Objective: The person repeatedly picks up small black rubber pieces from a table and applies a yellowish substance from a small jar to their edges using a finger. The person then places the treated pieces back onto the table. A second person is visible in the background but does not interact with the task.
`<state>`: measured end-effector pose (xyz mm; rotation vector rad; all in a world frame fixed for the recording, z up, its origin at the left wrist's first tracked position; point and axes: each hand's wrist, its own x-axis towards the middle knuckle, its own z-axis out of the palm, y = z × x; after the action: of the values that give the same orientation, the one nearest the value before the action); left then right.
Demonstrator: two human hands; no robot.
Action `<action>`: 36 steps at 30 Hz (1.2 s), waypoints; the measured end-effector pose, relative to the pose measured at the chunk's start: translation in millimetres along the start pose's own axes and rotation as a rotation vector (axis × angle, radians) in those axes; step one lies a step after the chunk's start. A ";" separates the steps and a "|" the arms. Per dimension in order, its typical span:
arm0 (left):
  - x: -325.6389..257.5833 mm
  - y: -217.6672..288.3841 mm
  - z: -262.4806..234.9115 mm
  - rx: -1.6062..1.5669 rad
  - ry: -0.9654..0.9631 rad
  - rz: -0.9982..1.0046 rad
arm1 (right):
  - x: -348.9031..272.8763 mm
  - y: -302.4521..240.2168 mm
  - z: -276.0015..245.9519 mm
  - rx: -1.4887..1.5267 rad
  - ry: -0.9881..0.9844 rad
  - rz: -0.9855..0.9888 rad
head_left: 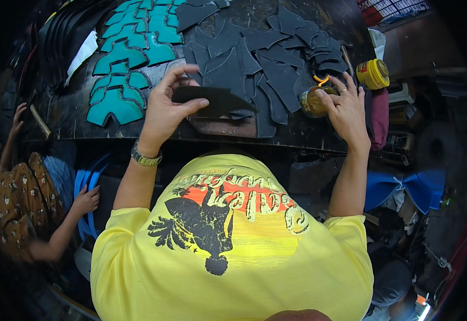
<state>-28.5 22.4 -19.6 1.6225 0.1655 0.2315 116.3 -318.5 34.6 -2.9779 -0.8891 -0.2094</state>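
Dark bench [346,27]. Black pieces [225,64] heaped across its middle, teal pieces [117,101] in overlapping rows on the left. Left hand [169,101] pinches a dark panel [215,100] between thumb and fingers, over the bench's near side. Right hand [346,109] at the jar, fingers part-spread; can't tell if gripping. Yellow tub [370,74] farther right. Amber jar [312,104] near right. Orange handle [321,80] just beyond jar.
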 end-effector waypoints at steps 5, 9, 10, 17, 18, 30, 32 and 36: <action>-1.7 -2.1 -7.9 -0.274 0.064 -0.022 | 1.2 -2.0 -7.7 0.402 0.236 0.134; 0.2 -4.4 2.0 -0.305 0.091 -0.085 | -20.3 -11.5 -7.8 0.473 0.456 0.205; 0.7 -5.2 7.0 -0.324 0.091 -0.099 | -25.0 -13.9 -7.1 0.441 0.431 0.213; 5.3 -2.0 29.6 -0.539 0.006 -0.160 | -55.2 -39.0 -14.9 -0.042 0.193 0.123; 6.1 -1.0 32.5 -0.588 0.003 -0.180 | -57.5 -41.1 -19.8 0.037 0.236 0.092; 1.2 10.8 88.3 -0.796 -0.183 -0.217 | -34.4 -112.9 -1.0 1.542 0.270 0.096; -2.7 13.4 89.7 -0.731 -0.240 -0.286 | -29.8 -117.2 1.7 1.592 0.355 0.147; -3.8 21.1 81.3 -0.504 -0.414 -0.186 | -17.0 -101.4 3.3 1.573 0.228 0.092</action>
<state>-12.7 -58.6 -3.2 1.1144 -0.0590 -0.1965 47.1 -242.7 27.7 -1.4705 -0.4568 0.1261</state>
